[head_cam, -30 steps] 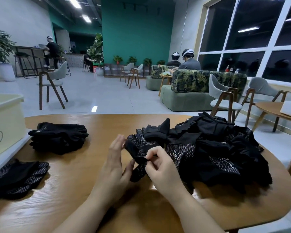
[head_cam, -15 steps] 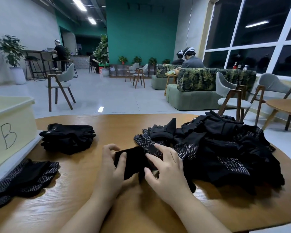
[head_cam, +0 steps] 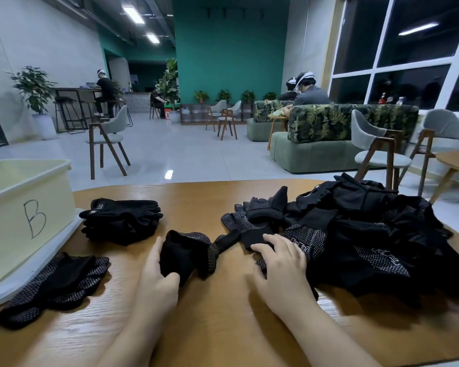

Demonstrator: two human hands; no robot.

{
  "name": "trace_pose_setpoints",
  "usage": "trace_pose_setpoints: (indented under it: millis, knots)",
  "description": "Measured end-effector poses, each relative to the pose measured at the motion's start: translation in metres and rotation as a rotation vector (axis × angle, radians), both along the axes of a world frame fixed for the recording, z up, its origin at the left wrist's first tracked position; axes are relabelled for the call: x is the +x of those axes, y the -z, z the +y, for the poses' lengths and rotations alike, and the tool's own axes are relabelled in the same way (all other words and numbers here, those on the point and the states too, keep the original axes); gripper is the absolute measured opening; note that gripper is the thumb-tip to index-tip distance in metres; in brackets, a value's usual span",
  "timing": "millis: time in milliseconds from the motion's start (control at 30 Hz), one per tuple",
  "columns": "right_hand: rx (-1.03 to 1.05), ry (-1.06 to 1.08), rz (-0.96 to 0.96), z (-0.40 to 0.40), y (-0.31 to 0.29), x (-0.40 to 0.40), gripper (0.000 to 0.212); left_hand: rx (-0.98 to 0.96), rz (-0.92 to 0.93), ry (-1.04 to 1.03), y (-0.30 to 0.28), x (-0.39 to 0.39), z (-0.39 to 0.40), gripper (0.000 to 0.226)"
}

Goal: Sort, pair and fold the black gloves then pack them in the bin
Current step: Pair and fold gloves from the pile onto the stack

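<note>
folded glove (head_cam: 186, 254) gripped by left hand (head_cam: 157, 282); right hand (head_cam: 281, 266) on pile (head_cam: 355, 234).

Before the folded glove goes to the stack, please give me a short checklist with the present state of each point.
1. Left hand grips the folded glove: ok.
2. Glove is free of the unsorted pile: cannot tell, one strip reaches towards it.
3. Right hand rests on the pile: ok.
4. Folded stack sits tidy on the table: ok.
5. Bin marked B is open on top: ok.
6. Bin contents: cannot tell.
</note>
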State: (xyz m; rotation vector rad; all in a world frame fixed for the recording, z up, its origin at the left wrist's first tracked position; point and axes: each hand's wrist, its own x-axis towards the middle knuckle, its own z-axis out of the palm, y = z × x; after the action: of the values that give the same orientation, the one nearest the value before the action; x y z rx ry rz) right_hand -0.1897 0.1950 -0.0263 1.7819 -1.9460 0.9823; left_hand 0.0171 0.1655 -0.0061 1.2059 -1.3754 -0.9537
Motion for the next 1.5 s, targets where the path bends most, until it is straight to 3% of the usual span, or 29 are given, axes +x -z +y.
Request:
trace_pose_setpoints:
  millis: [167, 233, 333, 433, 500, 600, 667, 733, 867, 1100, 1267, 1400, 1500]
  knots:
    - [-0.106, -0.338, 0.050, 0.006, -0.007, 0.017, 0.024, -0.056, 0.050, 0.069, -0.006, -0.002, 0.010, 0.062]
    - [-0.050, -0.405, 0.114, 0.006, -0.006, 0.027, 0.035, -0.103, 0.093, 0.085, -0.007, -0.004, 0.012, 0.052]
    - [0.034, -0.413, 0.124, -0.002, -0.004, 0.038, 0.052, -0.022, 0.272, 0.234, -0.010, -0.007, 0.017, 0.055]
    - [-0.008, -0.393, -0.025, -0.011, -0.008, 0.037, 0.030, 0.044, 0.376, 0.393, -0.009, -0.009, 0.021, 0.068]
    - [-0.086, -0.392, -0.117, -0.012, -0.011, 0.033, 0.016, -0.020, 0.264, 0.377, -0.005, -0.009, 0.021, 0.066]
    - [-0.123, -0.473, -0.259, -0.012, -0.010, 0.029, 0.017, -0.292, -0.137, 0.205, 0.000, -0.007, 0.020, 0.053]
    - [-0.116, -0.511, -0.300, -0.011, -0.010, 0.029, 0.017, -0.410, -0.276, 0.095, -0.001, -0.002, 0.018, 0.040]
    - [-0.062, -0.556, -0.334, -0.010, -0.009, 0.030, 0.018, -0.423, -0.296, 0.051, -0.002, 0.003, 0.017, 0.035]
    - [0.068, -0.608, -0.306, -0.003, -0.007, 0.030, 0.019, -0.292, -0.265, 0.204, -0.005, 0.004, 0.024, 0.016]
    - [0.294, -0.399, -0.119, 0.000, -0.008, 0.027, 0.027, -0.310, -0.381, 0.283, -0.009, 0.005, 0.029, 0.027]
    - [0.308, -0.330, -0.109, 0.000, -0.011, 0.025, 0.023, -0.269, -0.393, 0.409, -0.009, 0.008, 0.032, 0.038]
    - [0.278, -0.460, -0.104, 0.001, -0.011, 0.029, 0.041, -0.232, -0.301, 0.302, -0.010, 0.004, 0.029, 0.038]
    - [0.322, -0.446, -0.042, 0.000, -0.008, 0.030, 0.057, -0.298, -0.461, 0.178, -0.006, 0.003, 0.018, 0.018]
